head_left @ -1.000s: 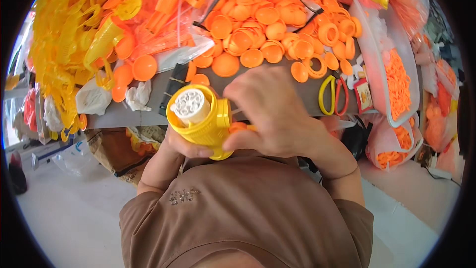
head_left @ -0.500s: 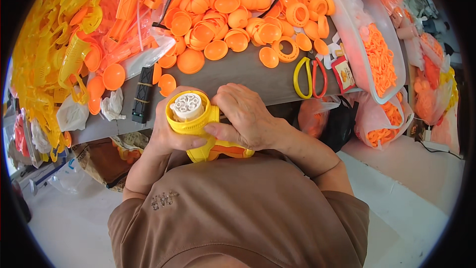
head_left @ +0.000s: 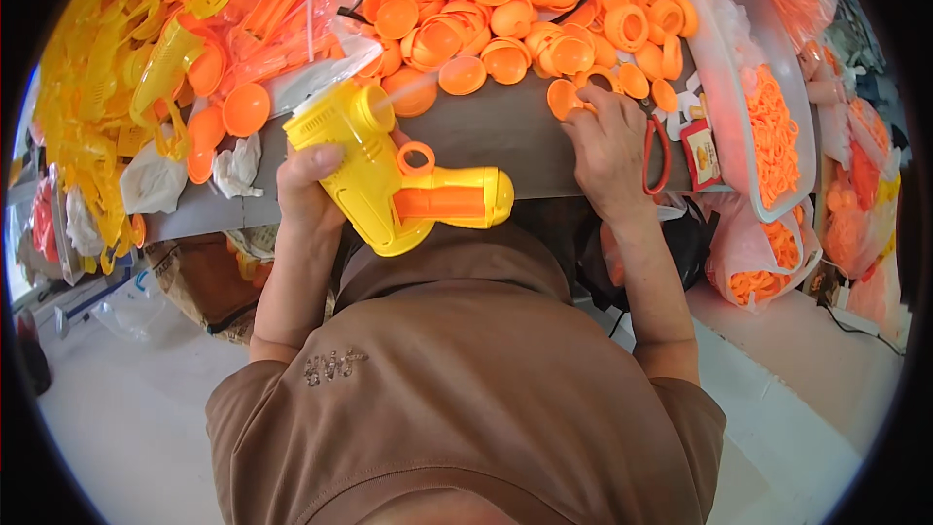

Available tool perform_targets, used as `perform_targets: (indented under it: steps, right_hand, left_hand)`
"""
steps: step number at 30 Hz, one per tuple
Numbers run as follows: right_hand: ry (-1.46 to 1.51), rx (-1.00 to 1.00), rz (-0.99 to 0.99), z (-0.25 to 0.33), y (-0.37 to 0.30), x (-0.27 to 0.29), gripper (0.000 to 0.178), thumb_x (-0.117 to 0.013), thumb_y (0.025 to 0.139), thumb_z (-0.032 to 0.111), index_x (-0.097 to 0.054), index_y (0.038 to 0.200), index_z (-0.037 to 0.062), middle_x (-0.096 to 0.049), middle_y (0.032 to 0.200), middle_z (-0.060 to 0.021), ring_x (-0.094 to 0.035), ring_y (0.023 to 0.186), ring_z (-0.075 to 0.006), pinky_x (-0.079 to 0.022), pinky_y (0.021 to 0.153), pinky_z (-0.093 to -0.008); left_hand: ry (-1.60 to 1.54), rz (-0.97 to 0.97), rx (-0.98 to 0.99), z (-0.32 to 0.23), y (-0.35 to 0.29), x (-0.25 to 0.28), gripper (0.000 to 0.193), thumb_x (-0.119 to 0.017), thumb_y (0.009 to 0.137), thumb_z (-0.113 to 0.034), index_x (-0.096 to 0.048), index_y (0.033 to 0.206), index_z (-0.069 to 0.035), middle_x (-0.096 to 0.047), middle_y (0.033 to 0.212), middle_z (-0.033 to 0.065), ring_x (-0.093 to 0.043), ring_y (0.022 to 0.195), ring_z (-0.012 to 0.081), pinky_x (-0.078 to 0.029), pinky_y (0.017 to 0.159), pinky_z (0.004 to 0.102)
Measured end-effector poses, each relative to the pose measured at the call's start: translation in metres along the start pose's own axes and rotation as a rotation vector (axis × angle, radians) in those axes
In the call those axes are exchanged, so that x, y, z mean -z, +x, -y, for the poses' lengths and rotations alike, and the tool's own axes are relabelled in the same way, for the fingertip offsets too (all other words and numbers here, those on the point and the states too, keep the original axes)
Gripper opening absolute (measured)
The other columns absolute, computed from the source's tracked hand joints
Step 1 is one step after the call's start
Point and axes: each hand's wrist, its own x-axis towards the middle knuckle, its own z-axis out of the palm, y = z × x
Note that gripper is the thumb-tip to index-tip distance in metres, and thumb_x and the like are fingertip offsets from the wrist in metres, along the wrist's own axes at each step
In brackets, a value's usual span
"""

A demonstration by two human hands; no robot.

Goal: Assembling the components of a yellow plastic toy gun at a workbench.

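Observation:
My left hand (head_left: 309, 185) is wrapped round a yellow toy bubble gun (head_left: 360, 170), its thumb across the barrel. The gun lies sideways above my lap, its grip with an orange panel pointing right and an orange ring-shaped trigger (head_left: 417, 158) under the barrel. My right hand (head_left: 610, 151) is at the table, fingers curled down onto an orange ring (head_left: 601, 76) at the near edge of the orange pile. Its fingertips partly cover the ring. Beside them lies a small orange cup (head_left: 562, 97). The scissors' red handle (head_left: 658, 157) shows just right of my wrist; my hand hides the rest.
Orange cups (head_left: 462, 76) are heaped along the table's back, with yellow gun shells (head_left: 97, 87) piled at the left. A clear tub (head_left: 714, 87) holding orange rings (head_left: 771, 151) stands at the right. A small red packet (head_left: 701, 153) lies near it. Bags hang below the table edge.
My right hand has let go of the gun and reached right and forward to the orange ring. My left hand has tipped the gun from upright onto its side. The view has shifted slightly.

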Motion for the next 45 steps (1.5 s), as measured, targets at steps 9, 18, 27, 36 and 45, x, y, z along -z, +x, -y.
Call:
perform_targets:
  steps: [9, 18, 27, 36, 45]
  right_hand:
    - [-0.052, 0.024, 0.029, 0.011, 0.008, 0.004, 0.029, -0.069, 0.071, 0.004, -0.058, 0.098, 0.0029, -0.054, 0.119, -0.0119, -0.05, 0.107, -0.0318, -0.039, 0.09, -0.0413]
    - [0.034, 0.106, -0.067, -0.002, 0.003, -0.007, 0.022, -0.069, 0.072, 0.004, -0.061, 0.093, 0.0035, -0.057, 0.114, -0.0095, -0.05, 0.108, -0.0308, -0.039, 0.091, -0.0392]
    - [1.549, -0.451, 0.124, 0.048, 0.0, 0.046, 0.032, -0.069, 0.081, 0.023, -0.048, 0.094, 0.0028, -0.06, 0.092, -0.0173, -0.056, 0.083, -0.0203, -0.045, 0.073, -0.0305]
    - [1.52, -0.398, 0.04, 0.09, 0.001, 0.023, 0.04, -0.064, 0.087, 0.026, -0.047, 0.109, -0.0038, -0.051, 0.098, -0.0086, -0.056, 0.083, -0.0127, -0.047, 0.069, -0.025]
    - [1.367, -0.322, 0.075, 0.09, 0.001, 0.02, 0.041, -0.055, 0.092, 0.024, -0.046, 0.119, -0.0059, -0.046, 0.109, -0.0101, -0.058, 0.087, -0.015, -0.053, 0.067, -0.0263]
  left_hand:
    - [0.125, -0.059, -0.151, -0.015, -0.007, 0.004, 0.068, -0.065, 0.063, -0.031, -0.047, 0.118, 0.005, -0.059, 0.101, 0.0203, -0.062, 0.089, 0.0341, -0.054, 0.076, 0.042]
    - [0.045, 0.53, -0.488, -0.028, -0.005, 0.002, 0.085, -0.081, 0.046, -0.031, -0.04, 0.114, -0.002, -0.055, 0.092, 0.0166, -0.061, 0.079, 0.033, -0.053, 0.069, 0.045]
    - [0.099, 0.371, -0.513, -0.032, -0.007, 0.005, 0.081, -0.08, 0.048, -0.029, -0.039, 0.113, 0.0, -0.055, 0.088, 0.0172, -0.061, 0.077, 0.0337, -0.053, 0.069, 0.0452]
    - [0.078, 0.107, -0.341, -0.019, -0.014, -0.001, 0.081, -0.072, 0.054, -0.028, -0.038, 0.122, 0.001, -0.056, 0.1, 0.0211, -0.061, 0.089, 0.0344, -0.053, 0.076, 0.0443]
    - [-0.077, 0.006, -0.138, -0.015, -0.017, -0.002, 0.075, -0.067, 0.059, -0.022, -0.041, 0.126, 0.001, -0.058, 0.105, 0.0198, -0.061, 0.094, 0.0358, -0.054, 0.08, 0.0457]
